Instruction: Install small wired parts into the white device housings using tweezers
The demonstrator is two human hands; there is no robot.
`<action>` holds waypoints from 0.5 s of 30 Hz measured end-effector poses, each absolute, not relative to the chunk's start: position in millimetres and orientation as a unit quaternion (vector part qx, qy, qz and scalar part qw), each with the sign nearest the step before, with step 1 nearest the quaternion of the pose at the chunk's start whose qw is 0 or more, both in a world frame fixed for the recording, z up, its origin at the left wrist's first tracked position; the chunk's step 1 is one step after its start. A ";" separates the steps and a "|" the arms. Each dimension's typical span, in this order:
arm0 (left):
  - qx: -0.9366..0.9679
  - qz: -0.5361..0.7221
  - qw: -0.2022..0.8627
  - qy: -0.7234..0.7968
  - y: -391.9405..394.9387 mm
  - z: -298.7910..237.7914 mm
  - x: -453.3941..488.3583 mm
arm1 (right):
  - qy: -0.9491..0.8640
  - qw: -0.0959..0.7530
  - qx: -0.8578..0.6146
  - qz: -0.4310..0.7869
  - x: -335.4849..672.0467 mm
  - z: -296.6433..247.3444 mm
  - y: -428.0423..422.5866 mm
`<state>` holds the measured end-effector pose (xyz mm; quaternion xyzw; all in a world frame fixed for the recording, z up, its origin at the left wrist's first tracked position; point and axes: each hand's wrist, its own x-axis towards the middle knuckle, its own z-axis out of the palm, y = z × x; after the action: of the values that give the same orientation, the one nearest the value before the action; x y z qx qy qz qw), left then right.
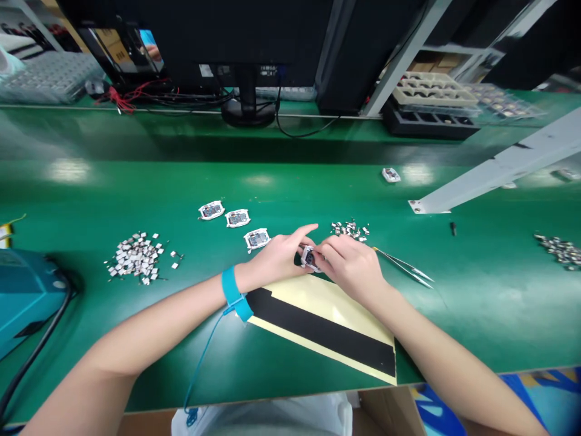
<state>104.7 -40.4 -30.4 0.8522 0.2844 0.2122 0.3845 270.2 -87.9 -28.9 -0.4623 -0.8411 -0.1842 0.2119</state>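
Both my hands meet over the middle of the green table and pinch one small white circuit module (310, 258) between them. My left hand (279, 254), with a blue wrist strap (233, 289), grips it from the left, index finger stretched out. My right hand (351, 261) closes on it from the right. Under the hands lies a yellow sheet with a black strip (327, 330). Three similar modules (236, 218) lie in a row to the left. Tweezers (406, 267) rest just right of my right hand.
A heap of small metal parts (136, 255) lies at the left, a smaller one (350, 229) behind my hands, another (560, 248) far right. A teal device (25, 293) sits at the left edge. A monitor stand (247, 109), trays (431, 97) and a white bar (494, 172) stand behind.
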 end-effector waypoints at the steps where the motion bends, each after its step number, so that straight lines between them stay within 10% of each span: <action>1: 0.854 0.202 0.383 0.288 -41.6 -29.5 103.8 | -0.839 0.220 -0.465 -0.177 269.4 -30.3 -88.2; 9: 0.836 0.195 0.404 0.316 -48.6 -28.5 100.5 | -0.824 0.300 -0.480 0.004 265.1 -33.5 -94.7; 15: 0.840 0.215 0.360 0.344 -55.1 -28.3 100.5 | -0.810 0.272 -0.506 -0.117 258.4 -27.6 -100.9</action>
<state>100.5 -55.1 -28.3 0.8402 0.3441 0.2152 0.3596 258.4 -100.9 -27.6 -0.5060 -0.8102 -0.1168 0.2719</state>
